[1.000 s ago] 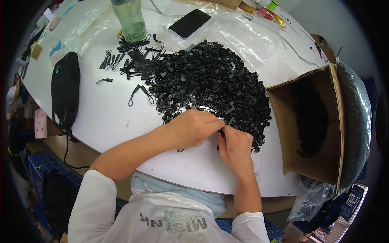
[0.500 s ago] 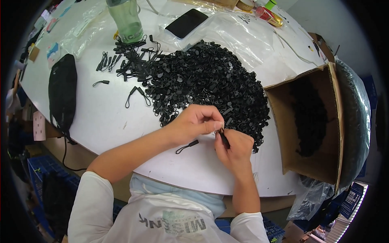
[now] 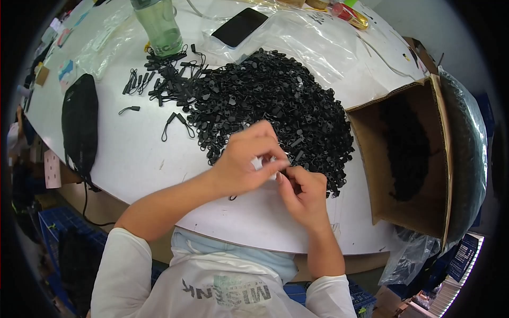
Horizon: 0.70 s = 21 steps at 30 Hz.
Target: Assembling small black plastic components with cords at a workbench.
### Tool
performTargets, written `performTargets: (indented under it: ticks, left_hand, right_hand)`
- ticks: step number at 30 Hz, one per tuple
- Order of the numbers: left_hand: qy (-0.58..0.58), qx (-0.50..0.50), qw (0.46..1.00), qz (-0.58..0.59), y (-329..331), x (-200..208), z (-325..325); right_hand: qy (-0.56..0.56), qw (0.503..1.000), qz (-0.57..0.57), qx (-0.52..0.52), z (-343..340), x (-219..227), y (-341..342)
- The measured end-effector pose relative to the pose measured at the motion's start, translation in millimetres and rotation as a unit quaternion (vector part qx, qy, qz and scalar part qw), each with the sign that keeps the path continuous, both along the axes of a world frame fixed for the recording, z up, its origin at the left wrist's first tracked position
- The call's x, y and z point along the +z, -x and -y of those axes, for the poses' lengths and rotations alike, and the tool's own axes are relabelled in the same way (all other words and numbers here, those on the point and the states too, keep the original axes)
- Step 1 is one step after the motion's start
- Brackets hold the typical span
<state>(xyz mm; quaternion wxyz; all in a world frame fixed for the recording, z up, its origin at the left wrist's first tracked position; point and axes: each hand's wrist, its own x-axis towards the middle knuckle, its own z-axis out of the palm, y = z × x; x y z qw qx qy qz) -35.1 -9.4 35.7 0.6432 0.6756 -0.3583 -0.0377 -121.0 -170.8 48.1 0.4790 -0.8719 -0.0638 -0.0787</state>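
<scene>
My left hand (image 3: 246,161) is over the near edge of a large heap of small black plastic pieces (image 3: 270,95), its thumb and fingertips pinched together. Its fingertips meet those of my right hand (image 3: 306,199), whose fingers are curled in. A dark bit shows between the right fingers, where a black cord zipper pull was visible a moment ago; the fingers now hide most of it. What the left fingertips pinch is too small to make out. Beneath the left hand, the loop of another cord pull (image 3: 232,197) peeks out on the white table (image 3: 143,164).
More cord pulls (image 3: 175,85) lie left of the heap beside a green bottle (image 3: 159,29). A phone (image 3: 240,26) rests on clear plastic behind. At left is a black pouch (image 3: 80,124); at right, an open cardboard box (image 3: 366,159) with black contents.
My left hand has risen and turned slightly, now covering most of the loose pull on the table. The cord pull in my right hand has become mostly hidden. The view has shifted a little.
</scene>
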Motion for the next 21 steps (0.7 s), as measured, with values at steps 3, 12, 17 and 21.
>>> performTargets:
  ticks: [3,12,17,21]
  left_hand:
    - [-0.043,0.012,0.992,0.12,-10,-4,-1]
    - [-0.085,-0.086,0.99,0.07,-14,-5,-4]
    - [-0.091,-0.087,0.977,0.17,-40,-2,-19]
    - [-0.076,-0.126,0.983,0.114,-46,-3,-22]
  right_hand:
    - [-0.023,1.0,-0.011,-0.001,1,2,0]
    - [0.106,0.984,0.144,0.018,8,-4,-5]
    - [0.105,0.983,0.129,0.077,20,6,-8]
    - [0.119,0.984,0.106,0.083,25,1,-4]
